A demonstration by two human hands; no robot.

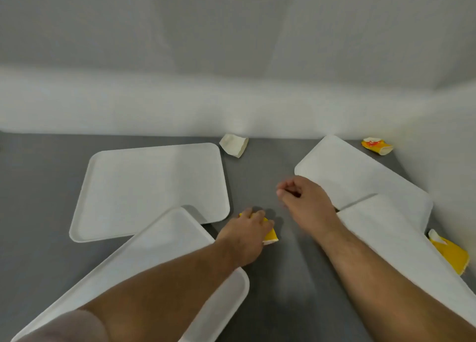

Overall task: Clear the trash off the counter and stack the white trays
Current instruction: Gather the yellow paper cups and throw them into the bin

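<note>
Several white trays lie on the grey counter: one flat at the left, one near my left arm, one at the back right and one overlapping it at the near right. My left hand grips a crushed yellow paper cup on the counter between the trays. My right hand hovers just beyond it, fingers curled, holding nothing. A crushed white cup lies at the back wall. Another crushed yellow cup sits in the back right corner, and a third at the right edge.
A white wall bounds the counter at the back and on the right side. A strip of bare grey counter runs between the left and right trays.
</note>
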